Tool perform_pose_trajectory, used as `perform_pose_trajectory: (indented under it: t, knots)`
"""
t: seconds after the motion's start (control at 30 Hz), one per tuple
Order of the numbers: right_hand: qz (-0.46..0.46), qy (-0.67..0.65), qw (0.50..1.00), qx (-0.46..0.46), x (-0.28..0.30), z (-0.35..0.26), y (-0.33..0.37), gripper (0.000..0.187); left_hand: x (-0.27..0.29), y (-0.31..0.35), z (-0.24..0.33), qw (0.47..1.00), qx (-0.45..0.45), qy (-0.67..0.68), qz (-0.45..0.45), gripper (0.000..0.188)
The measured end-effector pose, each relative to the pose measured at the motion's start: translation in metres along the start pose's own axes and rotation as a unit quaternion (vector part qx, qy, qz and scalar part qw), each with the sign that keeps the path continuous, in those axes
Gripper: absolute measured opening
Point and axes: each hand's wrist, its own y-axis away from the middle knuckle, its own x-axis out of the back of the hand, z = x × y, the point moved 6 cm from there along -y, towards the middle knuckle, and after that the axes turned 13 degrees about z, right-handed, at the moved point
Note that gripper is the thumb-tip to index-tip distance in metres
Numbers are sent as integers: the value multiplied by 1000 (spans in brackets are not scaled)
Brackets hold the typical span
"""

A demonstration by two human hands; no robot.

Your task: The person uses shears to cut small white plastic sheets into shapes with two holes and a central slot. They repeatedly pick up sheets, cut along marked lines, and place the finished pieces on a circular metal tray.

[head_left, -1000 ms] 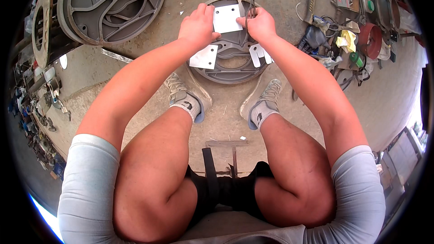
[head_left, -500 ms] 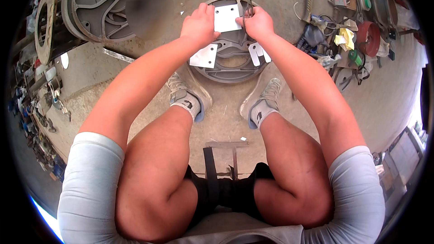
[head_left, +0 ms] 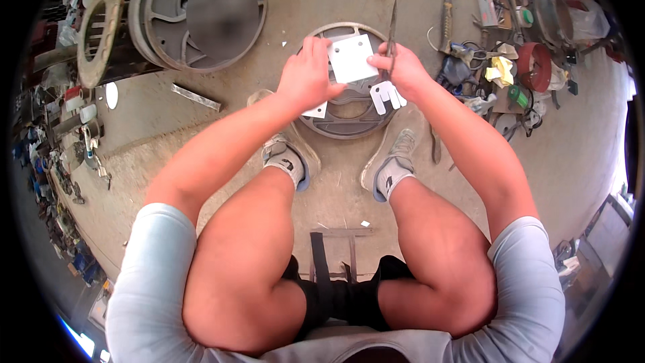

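Note:
My right hand [head_left: 406,70] is closed around dark pointed scissors [head_left: 392,27], blades up, with its thumb on the right edge of a white square sheet [head_left: 352,64] with holes. My left hand [head_left: 306,77] is at the sheet's left side, its fingers and thumb apart; whether it touches the sheet is hard to tell. Beneath lies a round grey metal wheel [head_left: 346,129] with curved spokes. On it, a notched white piece [head_left: 379,101] is below my right hand, and another white piece [head_left: 314,113] with a hole is partly hidden by my left hand.
Another large spoked wheel [head_left: 158,20] is at the far left, beside a ring-shaped metal part [head_left: 91,40]. A metal strip [head_left: 195,97] lies on the floor. At right are a hammer [head_left: 445,10], a yellow crumpled item [head_left: 499,70], a red ring [head_left: 534,67] and clutter.
The whole scene sits lower in the picture. The white sheet has turned slightly and shifted toward me on the wheel. Scissors stay in my right hand; my left hand covers more of the lower-left piece.

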Motion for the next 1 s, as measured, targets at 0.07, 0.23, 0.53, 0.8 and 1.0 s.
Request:
perform_pose_trajectory:
  t: [0.07,0.23,0.53,0.8,1.0]
  knots:
    - [-39,20,999,16,5,-37,55,34,31,27,24,995,-19,90,25,99]
    - [-31,99,986,132,17,-157,248,31,157,69,135,935,131,319,-85,33]
    - [-76,-120,934,328,-19,-248,560,30,377,202,317,807,70,585,-41,26]
    - [-80,-160,868,463,-75,-257,710,39,482,312,385,838,-75,377,387,36]
    - [-66,-223,856,461,-73,-243,688,42,435,311,373,743,-9,633,218,33]
